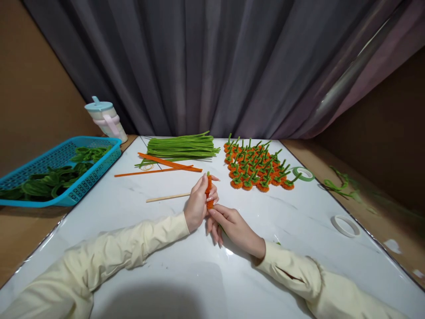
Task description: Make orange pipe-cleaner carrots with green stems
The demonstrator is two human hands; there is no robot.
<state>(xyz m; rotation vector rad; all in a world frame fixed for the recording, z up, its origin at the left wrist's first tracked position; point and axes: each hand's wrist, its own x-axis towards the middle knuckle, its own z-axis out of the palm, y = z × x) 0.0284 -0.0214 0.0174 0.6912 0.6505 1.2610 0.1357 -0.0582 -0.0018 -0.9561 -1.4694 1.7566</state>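
Note:
My left hand (198,201) is wrapped around an orange pipe-cleaner piece (209,186), held upright with a short green tip at its top. The thumb and forefinger of my right hand (229,223) pinch at its lower end, while the other fingers hang below. Part of the piece is hidden by my left fingers. A thin wooden stick (166,198) lies on the table just left of my left hand. Beyond it are loose orange pipe cleaners (159,170) and a thick bundle of green pipe cleaners (181,147).
Several finished orange pieces with green stems (255,166) stand grouped at the back right. Nearby are green tape (303,174) and a white tape roll (345,226). A blue basket (71,195) holding green pipe-cleaner shapes and a tumbler (106,118) are on the left.

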